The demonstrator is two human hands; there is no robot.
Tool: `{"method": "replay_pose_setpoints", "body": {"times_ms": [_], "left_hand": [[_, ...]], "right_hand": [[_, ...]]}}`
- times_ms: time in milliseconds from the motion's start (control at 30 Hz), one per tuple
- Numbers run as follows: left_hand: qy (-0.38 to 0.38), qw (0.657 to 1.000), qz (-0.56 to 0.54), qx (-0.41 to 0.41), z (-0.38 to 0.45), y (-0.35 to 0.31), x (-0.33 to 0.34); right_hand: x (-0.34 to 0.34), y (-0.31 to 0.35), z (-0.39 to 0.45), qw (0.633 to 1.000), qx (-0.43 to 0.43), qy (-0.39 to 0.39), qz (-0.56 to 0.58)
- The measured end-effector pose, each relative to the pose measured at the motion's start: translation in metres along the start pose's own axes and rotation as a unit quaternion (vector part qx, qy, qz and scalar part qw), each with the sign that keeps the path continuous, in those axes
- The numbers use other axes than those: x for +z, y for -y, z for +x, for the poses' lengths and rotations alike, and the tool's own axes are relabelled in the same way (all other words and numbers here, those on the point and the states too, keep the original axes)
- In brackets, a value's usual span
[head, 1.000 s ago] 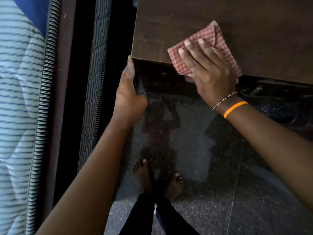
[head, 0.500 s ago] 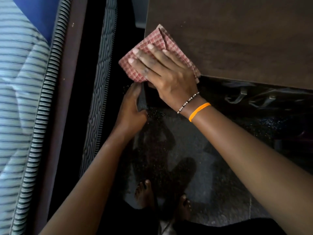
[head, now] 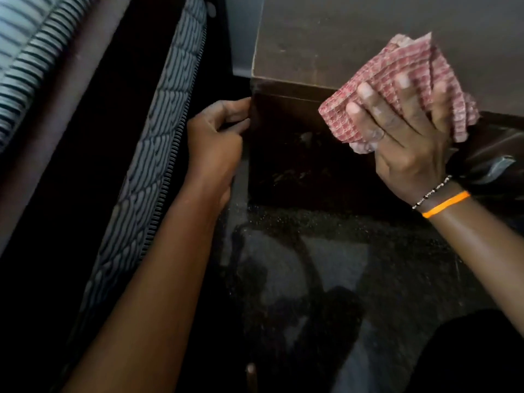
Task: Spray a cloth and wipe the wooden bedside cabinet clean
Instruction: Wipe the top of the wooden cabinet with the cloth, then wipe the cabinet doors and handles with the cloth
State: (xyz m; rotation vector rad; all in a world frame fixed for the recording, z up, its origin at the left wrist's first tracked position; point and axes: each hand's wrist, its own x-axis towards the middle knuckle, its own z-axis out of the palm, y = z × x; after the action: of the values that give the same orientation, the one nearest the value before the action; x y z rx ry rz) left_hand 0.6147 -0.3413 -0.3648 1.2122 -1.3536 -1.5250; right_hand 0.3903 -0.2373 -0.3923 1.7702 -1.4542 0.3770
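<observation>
The dark wooden bedside cabinet [head: 354,38] fills the upper right, its top facing me and its front face in shadow below. My right hand [head: 408,137] grips a bunched red-and-white checked cloth [head: 402,80] at the cabinet's front edge, over the top surface. An orange band and a bead bracelet sit on that wrist. My left hand [head: 215,137] curls its fingers around the cabinet's left front corner, just below the top. No spray bottle is in view.
A bed with a striped mattress [head: 153,154] and striped bedding [head: 25,43] runs down the left, close to the cabinet with a narrow dark gap between. Dark speckled stone floor [head: 326,265] lies below. Dark objects [head: 496,165] sit under the cabinet's right side.
My right hand has carried the cloth from the cabinet's left front corner toward the right and bunched it up. My left hand has shifted to grip the corner edge. The view has moved closer.
</observation>
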Motion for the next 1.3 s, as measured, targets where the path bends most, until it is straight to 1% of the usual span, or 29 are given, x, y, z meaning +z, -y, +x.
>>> {"method": "replay_pose_setpoints", "body": {"times_ms": [133, 233, 333, 433, 467, 500, 533, 600, 633, 667, 733, 800, 900, 933, 967, 1033, 1133, 1167, 1200, 1300], "left_hand": [[0.053, 0.998, 0.021, -0.002, 0.008, -0.005, -0.01], [0.082, 0.996, 0.027, -0.033, 0.013, -0.008, -0.017], [0.103, 0.993, 0.009, -0.061, 0.016, -0.006, -0.024], [0.109, 0.991, -0.027, -0.076, 0.02, -0.002, -0.025], [0.114, 0.99, -0.031, -0.078, 0.021, 0.0, -0.024], [0.124, 0.989, -0.012, -0.08, 0.024, 0.005, -0.024], [0.135, 0.986, 0.04, -0.084, 0.026, 0.008, -0.024], [0.151, 0.968, 0.173, -0.1, 0.029, 0.013, -0.024], [0.15, 0.959, 0.22, -0.102, 0.03, 0.015, -0.024], [0.144, 0.953, 0.244, -0.103, 0.03, 0.016, -0.025], [0.143, 0.952, 0.251, -0.104, 0.031, 0.016, -0.026], [0.173, 0.95, 0.239, -0.105, 0.028, 0.014, -0.026], [0.192, 0.942, 0.264, -0.084, 0.026, 0.011, -0.026], [0.191, 0.939, 0.275, -0.075, 0.026, 0.011, -0.026], [0.19, 0.938, 0.282, -0.072, 0.026, 0.011, -0.026], [0.191, 0.938, 0.28, -0.068, 0.027, 0.012, -0.026], [0.186, 0.945, 0.256, -0.082, 0.028, 0.011, -0.027], [0.181, 0.946, 0.253, -0.086, 0.028, 0.01, -0.027], [0.172, 0.948, 0.254, -0.085, 0.029, 0.011, -0.027], [0.151, 0.958, 0.233, -0.077, 0.033, 0.015, -0.027]], "right_hand": [[0.019, 0.013, 0.003, 0.999, 0.015, -0.028, -0.038], [0.026, 0.043, 0.03, 0.998, 0.005, -0.032, -0.049], [0.038, 0.074, 0.058, 0.997, -0.019, -0.031, -0.074], [0.05, 0.089, 0.06, 0.996, -0.035, -0.022, -0.084], [0.055, 0.09, 0.054, 0.996, -0.051, -0.006, -0.079], [0.06, 0.092, 0.043, 0.995, -0.068, 0.019, -0.073], [0.064, 0.093, 0.034, 0.992, -0.092, 0.051, -0.069], [0.076, 0.096, 0.014, 0.98, -0.144, 0.121, -0.069], [0.081, 0.098, 0.007, 0.973, -0.164, 0.151, -0.056], [0.086, 0.1, 0.001, 0.967, -0.179, 0.178, -0.034], [0.094, 0.104, -0.007, 0.952, -0.209, 0.223, 0.0], [0.102, 0.111, -0.016, 0.932, -0.249, 0.263, 0.004], [0.113, 0.117, -0.03, 0.882, -0.33, 0.336, -0.024], [0.114, 0.118, -0.032, 0.875, -0.336, 0.348, -0.022], [0.113, 0.117, -0.034, 0.875, -0.332, 0.352, -0.011], [0.104, 0.112, -0.026, 0.895, -0.302, 0.324, 0.045], [0.077, 0.093, 0.003, 0.946, -0.244, 0.199, 0.073], [0.067, 0.084, 0.014, 0.955, -0.234, 0.17, 0.066], [0.055, 0.075, 0.026, 0.962, -0.22, 0.158, 0.037], [0.034, 0.058, 0.046, 0.975, -0.152, 0.141, -0.075]]}}
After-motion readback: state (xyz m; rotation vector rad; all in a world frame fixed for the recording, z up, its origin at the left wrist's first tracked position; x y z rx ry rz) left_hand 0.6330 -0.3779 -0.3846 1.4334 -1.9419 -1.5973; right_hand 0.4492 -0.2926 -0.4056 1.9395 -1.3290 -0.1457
